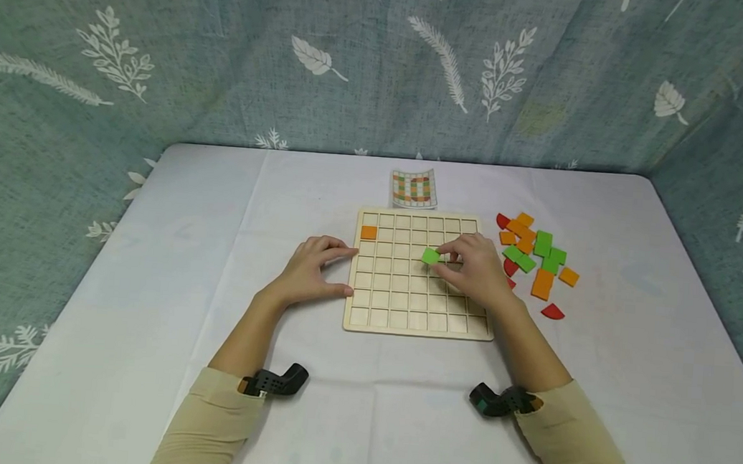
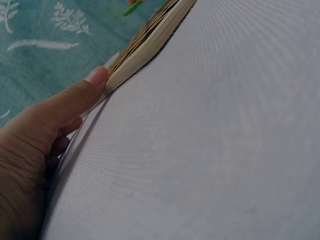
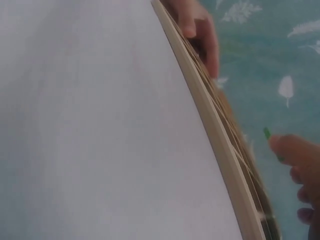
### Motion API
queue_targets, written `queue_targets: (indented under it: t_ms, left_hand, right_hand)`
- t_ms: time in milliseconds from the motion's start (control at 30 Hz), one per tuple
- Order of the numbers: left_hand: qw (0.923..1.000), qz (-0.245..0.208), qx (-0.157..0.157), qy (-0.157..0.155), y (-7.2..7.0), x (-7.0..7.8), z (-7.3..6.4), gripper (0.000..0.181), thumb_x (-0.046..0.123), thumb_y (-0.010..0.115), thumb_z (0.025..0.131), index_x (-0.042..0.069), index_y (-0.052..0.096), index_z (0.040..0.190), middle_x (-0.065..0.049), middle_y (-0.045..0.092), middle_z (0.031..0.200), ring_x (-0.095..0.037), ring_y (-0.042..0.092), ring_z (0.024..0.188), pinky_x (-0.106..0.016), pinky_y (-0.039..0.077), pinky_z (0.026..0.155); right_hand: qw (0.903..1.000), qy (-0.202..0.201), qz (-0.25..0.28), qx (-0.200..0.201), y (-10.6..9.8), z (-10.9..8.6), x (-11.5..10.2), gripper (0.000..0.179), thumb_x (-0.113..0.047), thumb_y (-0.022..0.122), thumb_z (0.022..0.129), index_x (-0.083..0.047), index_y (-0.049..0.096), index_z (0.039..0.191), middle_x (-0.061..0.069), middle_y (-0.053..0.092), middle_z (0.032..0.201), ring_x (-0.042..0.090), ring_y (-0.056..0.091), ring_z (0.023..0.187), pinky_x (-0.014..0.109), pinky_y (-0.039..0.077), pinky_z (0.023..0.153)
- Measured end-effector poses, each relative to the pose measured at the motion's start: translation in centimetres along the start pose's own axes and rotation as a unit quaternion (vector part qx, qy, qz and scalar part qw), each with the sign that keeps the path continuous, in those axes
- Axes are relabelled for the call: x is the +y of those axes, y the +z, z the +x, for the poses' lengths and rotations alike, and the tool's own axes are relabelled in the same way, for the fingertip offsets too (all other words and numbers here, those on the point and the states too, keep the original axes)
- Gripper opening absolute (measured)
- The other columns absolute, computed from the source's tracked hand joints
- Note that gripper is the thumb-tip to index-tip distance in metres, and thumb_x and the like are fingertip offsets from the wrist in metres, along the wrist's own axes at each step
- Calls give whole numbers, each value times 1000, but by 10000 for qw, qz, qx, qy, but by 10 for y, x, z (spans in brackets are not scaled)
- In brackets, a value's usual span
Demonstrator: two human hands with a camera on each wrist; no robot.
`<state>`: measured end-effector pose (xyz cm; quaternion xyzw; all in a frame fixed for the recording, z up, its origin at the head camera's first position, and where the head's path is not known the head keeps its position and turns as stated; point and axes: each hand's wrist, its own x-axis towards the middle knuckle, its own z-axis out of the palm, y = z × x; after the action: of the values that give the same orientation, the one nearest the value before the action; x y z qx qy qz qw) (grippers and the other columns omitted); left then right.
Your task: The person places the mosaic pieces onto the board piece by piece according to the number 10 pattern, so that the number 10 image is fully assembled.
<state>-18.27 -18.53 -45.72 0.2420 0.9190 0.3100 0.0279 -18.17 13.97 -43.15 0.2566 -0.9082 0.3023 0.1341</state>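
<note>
My right hand [image 1: 477, 268] pinches a green square tile [image 1: 431, 255] by its edge, between thumb and fingers, over the middle of a wooden grid board [image 1: 417, 334]. The right wrist view catches this tile [image 3: 267, 134] nearly edge-on at the fingertips. At the board's left edge rests my left hand [image 1: 304, 270], thumb and fingers spread apart along the rim. In the left wrist view its thumb [image 2: 87, 92] touches the board's wooden side. One orange square tile [image 1: 368, 232] lies in a cell near the board's upper left corner.
Loose orange, green and red pieces [image 1: 542, 283] lie scattered right of the board, some overlapping. A small card [image 1: 414, 190] with a coloured grid pattern stands behind the board. White cloth [image 1: 116, 279] covers the table, and a leaf-patterned curtain [image 1: 370, 66] hangs behind it.
</note>
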Motion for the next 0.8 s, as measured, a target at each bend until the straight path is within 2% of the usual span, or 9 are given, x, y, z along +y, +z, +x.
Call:
queue_targets:
  t_ms: [200, 433, 600, 800]
  left_hand:
    - [9999, 41, 41, 100, -1, 0, 0, 72, 46, 80, 69, 20, 57, 132, -3, 51, 124, -25, 40, 115, -45, 29, 97]
    - [9998, 59, 92, 156, -2, -1, 0, 72, 44, 81, 69, 20, 58, 132, -4, 51, 124, -25, 41, 114, -45, 30, 96]
    - [9999, 69, 93, 126, -1, -1, 1, 71, 44, 81, 68, 20, 58, 131, -3, 51, 124, -25, 41, 115, -44, 29, 97]
    - [9999, 63, 30, 104, -1, 0, 0, 73, 47, 80, 69, 19, 57, 132, -4, 51, 125, -25, 41, 116, -46, 30, 98]
  right_hand:
    - [9995, -41, -327, 13, 12, 12, -8, 25, -25, 79, 76, -5, 73, 91, 4, 58, 71, 23, 49, 76, 39, 39, 75]
    - [9986, 487, -143, -167, 24, 28, -21, 24, -26, 75, 79, -7, 73, 93, 3, 60, 74, 21, 52, 77, 38, 41, 74]
    - [9958, 827, -167, -367, 33, 37, -26, 26, -30, 74, 80, -9, 73, 95, 3, 63, 79, 21, 55, 82, 41, 37, 81]
    - [9930, 960, -274, -633, 42, 46, -29, 28, -33, 71, 83, -10, 73, 97, 1, 61, 77, 20, 53, 80, 43, 34, 84]
